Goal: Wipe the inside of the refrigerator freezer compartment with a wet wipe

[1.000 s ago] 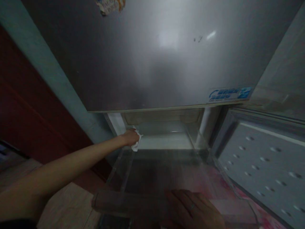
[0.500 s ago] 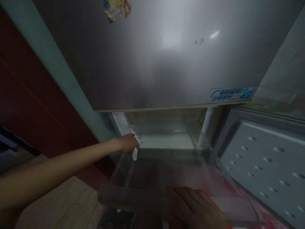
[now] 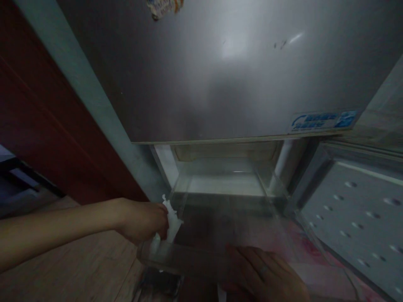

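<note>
1. Left hand (image 3: 147, 220): fingers curled around a white tissue (image 3: 172, 222), at the left wall of the clear drawer (image 3: 197, 256); forearm (image 3: 66, 228) nearly level.
2. Right hand (image 3: 267, 272): fingers extended over the drawer's front (wrist cut off); whether it grips, I cannot tell.

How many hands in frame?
2: left hand, holding a white wipe at the clear drawer's left side; right hand, at its front.
</note>
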